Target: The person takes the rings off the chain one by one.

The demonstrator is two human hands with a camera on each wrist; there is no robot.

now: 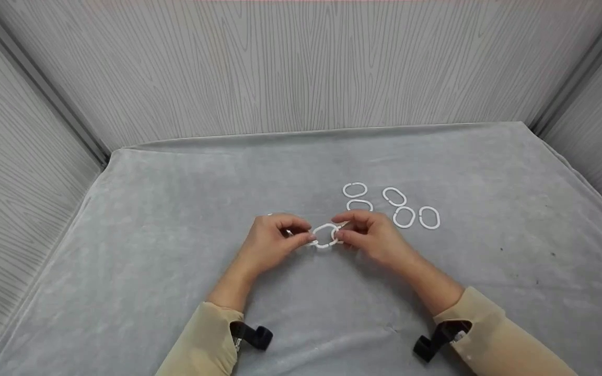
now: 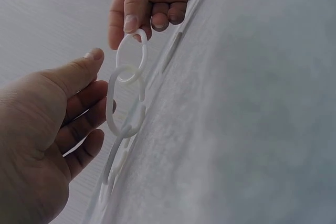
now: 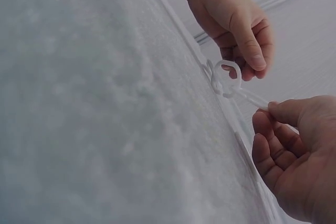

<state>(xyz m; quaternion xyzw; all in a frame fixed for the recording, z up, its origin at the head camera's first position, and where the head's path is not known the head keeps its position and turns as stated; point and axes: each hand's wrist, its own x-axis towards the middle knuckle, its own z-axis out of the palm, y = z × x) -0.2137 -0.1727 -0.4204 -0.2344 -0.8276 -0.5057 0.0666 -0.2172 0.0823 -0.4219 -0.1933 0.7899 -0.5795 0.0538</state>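
A short chain of white plastic C-shaped links hangs between the hands, low over the grey cloth. My right hand (image 1: 379, 237) pinches the end link (image 2: 119, 51) between thumb and fingers. That link passes through a middle link (image 2: 110, 100), which has a small gap in its side. More joined links (image 2: 111, 161) trail below it in the left wrist view. My left hand (image 2: 42, 129) is beside the middle link with its thumb apart from it and its fingers loosely bent; one fingertip shows behind the link. Whether that fingertip touches it I cannot tell.
Several loose white links lie on the cloth beyond my right hand, among them one link (image 1: 438, 218) farthest right and another link (image 1: 404, 226) beside it. Grey cloth (image 1: 175, 198) covers the table. Wood-patterned panels (image 1: 301, 68) stand behind and at both sides.
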